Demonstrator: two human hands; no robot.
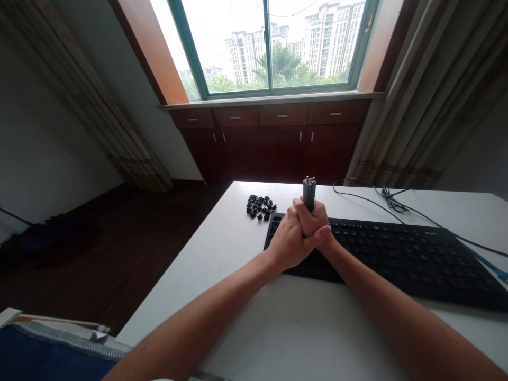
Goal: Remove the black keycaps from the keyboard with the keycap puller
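My right hand (318, 216) is closed in a fist around a dark grey handheld tool (309, 191). The tool stands upright, with short metal prongs at its top end; its lower part is hidden in the fist. Wrapped over the right hand from the left is my left hand (289, 241), its fingers closed. Whether the left fingers also touch the tool cannot be seen. Both hands are above the left end of a black keyboard (397, 256). A small heap of loose black keycaps (259, 205) lies just beyond the keyboard's left corner.
The white table (222, 286) has its left edge beside my left forearm. A black cable (392, 201) lies looped behind the keyboard, and a blue strip (486, 262) shows at the right. Wooden cabinets (273, 148) stand under the window. Dark blue zipped fabric (51, 352) is at lower left.
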